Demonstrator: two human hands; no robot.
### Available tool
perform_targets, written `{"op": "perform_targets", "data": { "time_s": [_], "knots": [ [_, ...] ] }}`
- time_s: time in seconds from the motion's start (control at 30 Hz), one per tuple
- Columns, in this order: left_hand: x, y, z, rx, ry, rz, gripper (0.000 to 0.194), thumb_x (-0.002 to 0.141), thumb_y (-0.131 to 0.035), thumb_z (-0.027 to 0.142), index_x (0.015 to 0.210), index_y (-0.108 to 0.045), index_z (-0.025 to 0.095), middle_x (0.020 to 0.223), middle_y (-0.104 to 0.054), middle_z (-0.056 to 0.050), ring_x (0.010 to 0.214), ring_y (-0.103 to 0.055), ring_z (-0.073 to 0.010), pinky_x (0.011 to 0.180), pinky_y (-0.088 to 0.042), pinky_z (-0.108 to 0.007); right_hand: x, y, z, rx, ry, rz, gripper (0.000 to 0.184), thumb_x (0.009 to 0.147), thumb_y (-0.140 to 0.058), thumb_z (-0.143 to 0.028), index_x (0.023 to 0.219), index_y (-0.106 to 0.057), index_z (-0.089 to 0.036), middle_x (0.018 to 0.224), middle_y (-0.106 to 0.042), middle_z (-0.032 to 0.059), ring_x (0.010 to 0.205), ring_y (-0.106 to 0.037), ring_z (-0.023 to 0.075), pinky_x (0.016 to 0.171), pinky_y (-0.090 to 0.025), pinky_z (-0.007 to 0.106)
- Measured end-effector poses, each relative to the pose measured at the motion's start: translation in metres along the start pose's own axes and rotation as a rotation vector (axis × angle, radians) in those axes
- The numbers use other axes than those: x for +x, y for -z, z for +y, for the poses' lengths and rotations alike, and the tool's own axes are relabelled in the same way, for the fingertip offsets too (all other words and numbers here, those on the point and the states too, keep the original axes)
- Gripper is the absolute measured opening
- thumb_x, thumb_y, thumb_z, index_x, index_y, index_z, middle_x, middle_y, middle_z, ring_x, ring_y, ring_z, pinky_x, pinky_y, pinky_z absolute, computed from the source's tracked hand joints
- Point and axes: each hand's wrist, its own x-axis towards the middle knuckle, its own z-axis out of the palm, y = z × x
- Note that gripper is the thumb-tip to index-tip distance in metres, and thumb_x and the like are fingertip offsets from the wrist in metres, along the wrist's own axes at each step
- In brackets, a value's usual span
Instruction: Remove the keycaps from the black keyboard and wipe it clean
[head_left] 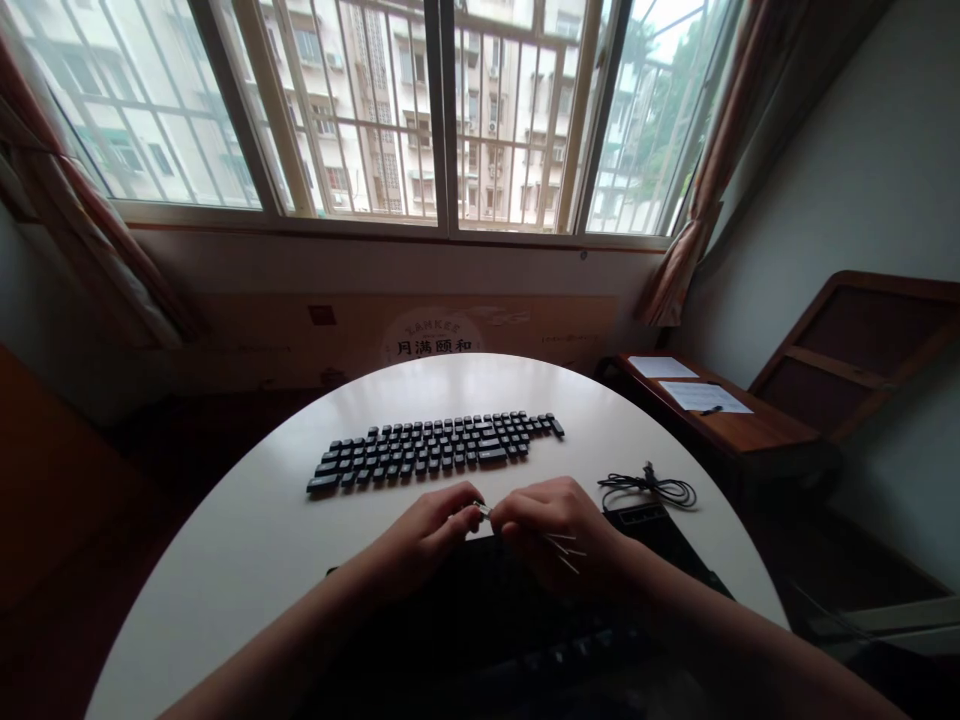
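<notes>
Fingers of left hand (435, 520) and right hand (555, 505) pinch small metallic part (484, 511); thin rods (571, 551) at right hand could fall if its grip loosens

Daylight enters through the wide window (442, 120), its panes bright and washed pale, while the room stays dim. A soft glare whitens the far edge of the table (225, 600); its left side is greyer. The hands and forearms are shaded, and the area below them sinks almost to black. Wide-angle distortion tilts the outer window frames; fine detail is soft.
</notes>
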Motion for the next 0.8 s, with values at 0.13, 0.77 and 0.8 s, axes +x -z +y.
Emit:
{"op": "perform_targets", "data": {
  "time_s": [0.13,0.77,0.8],
  "knots": [
    [-0.001,-0.001,0.003,-0.001,0.011,-0.005,0.038,0.097,-0.036,0.050,0.088,-0.055,0.018,0.083,-0.060,-0.002,0.076,-0.053,-0.0174,0.069,-0.045,-0.029,0.000,0.003,-0.006,-0.137,0.024,0.114,0.032,0.100,-0.036,-0.030,0.079,-0.058,-0.018,0.063,-0.054,0.0008,0.055,-0.045,0.0137,0.054,-0.031,0.028],
    [-0.010,-0.002,0.013,0.051,-0.065,-0.076,0.033,0.102,-0.036,0.045,0.109,-0.058,0.021,0.112,-0.065,-0.004,0.100,-0.060,-0.0211,0.094,-0.047,-0.034,0.001,0.001,0.003,-0.227,0.009,-0.062,0.016,0.097,-0.054,-0.021,0.106,-0.067,-0.018,0.096,-0.069,0.0074,0.077,-0.066,0.0158,0.065,-0.053,0.026],
    [-0.010,-0.002,0.014,0.053,-0.059,-0.064,0.033,0.102,-0.036,0.046,0.110,-0.058,0.022,0.113,-0.065,-0.004,0.101,-0.060,-0.0212,0.094,-0.048,-0.034,0.001,0.002,0.004,-0.222,0.004,-0.069,0.017,0.097,-0.054,-0.021,0.106,-0.068,-0.018,0.097,-0.070,0.0079,0.079,-0.066,0.0164,0.066,-0.053,0.026]
  ]
}}
